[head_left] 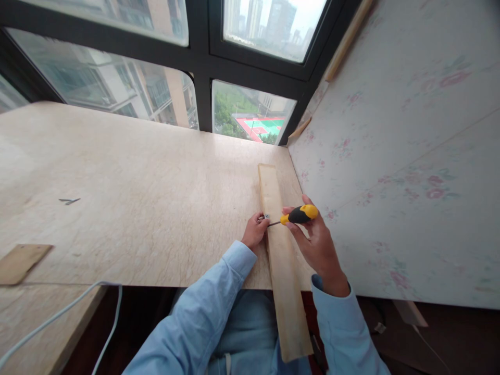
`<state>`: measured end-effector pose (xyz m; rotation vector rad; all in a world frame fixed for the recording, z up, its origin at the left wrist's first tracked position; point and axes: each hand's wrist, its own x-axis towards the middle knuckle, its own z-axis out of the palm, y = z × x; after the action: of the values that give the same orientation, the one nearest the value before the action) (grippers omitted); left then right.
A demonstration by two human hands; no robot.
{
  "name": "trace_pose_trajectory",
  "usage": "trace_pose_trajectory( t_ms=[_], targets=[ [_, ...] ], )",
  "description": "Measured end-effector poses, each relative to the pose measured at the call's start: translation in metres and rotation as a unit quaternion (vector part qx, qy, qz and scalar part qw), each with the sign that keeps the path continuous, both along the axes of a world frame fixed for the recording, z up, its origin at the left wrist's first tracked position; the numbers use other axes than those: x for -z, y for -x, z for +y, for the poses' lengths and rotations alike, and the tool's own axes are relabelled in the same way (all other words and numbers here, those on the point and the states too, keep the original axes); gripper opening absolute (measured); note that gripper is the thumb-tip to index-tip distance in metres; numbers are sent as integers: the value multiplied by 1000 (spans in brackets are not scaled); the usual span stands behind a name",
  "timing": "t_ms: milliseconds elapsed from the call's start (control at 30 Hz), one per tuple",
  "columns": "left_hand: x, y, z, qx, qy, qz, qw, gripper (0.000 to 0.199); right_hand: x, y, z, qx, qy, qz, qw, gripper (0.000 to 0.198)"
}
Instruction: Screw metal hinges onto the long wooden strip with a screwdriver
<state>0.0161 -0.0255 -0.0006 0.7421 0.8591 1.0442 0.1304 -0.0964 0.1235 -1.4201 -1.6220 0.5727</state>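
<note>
A long pale wooden board point(283, 271) lies on the stone-look countertop, its near end jutting out past the front edge over my lap. In my right hand point(316, 245) is a yellow and black screwdriver point(300, 214), gripped by its handle, the shaft pointing left across the board. The tip ends close to my left fingers. My left hand point(255, 230) is closed at the board's left edge, pinching a small shiny metal piece point(266, 216) there. Its exact kind is too small to tell, and the fingers partly cover it.
The countertop point(156, 192) stretches left below a dark-framed window point(203, 67). A small metal item point(69, 201) and a brown flat piece point(23, 263) lie on the left. A white cable point(70, 308) loops at the lower left. A floral-papered wall point(390, 156) stands close on the right.
</note>
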Motion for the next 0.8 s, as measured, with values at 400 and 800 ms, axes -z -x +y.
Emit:
trace_pose_trajectory(
  t_ms=[400, 800],
  targets=[
    [-4, 0, -1, -6, 10, 10, 1000, 26, 2, 0, 1, -75, -11, 80, 994, 76],
    [-8, 3, -3, 0, 17, 16, 1000, 26, 1, 1, 6, 23, -70, 11, 997, 84]
  ],
)
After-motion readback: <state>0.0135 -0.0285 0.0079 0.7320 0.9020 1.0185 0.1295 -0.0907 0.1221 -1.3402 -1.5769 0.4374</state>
